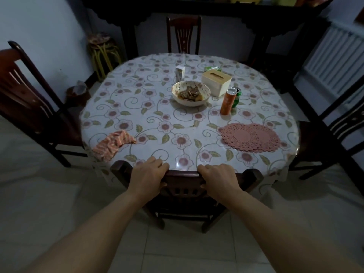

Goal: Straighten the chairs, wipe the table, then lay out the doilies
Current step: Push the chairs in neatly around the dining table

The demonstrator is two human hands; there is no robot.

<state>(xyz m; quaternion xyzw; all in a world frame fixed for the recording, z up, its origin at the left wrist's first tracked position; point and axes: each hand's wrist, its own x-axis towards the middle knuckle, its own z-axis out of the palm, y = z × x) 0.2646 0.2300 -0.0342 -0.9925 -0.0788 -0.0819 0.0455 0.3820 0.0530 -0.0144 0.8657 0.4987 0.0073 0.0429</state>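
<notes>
Dim light fills a tiled dining room where a round table, covered in a floral plastic cloth, stands ringed by 4 dark wooden chairs. A long dark sideboard runs along the far wall, and a white radiator sits at far right. 1 chair stands at the left, angled away from the table; another at the right, also turned off-square; a third at the far side, pushed close. The near chair is tucked against the table's near edge, and a person grips its top rail with both hands: the left hand and the right hand each curl over the rail, fingers wrapped on the table side. On the cloth, a stack of pink doilies lies near the right edge. A crumpled pink-and-white rag rests near the left edge. Toward the far middle sit a bowl of food, a wooden tissue box, an orange can with a green can just behind it, and a small carton.
</notes>
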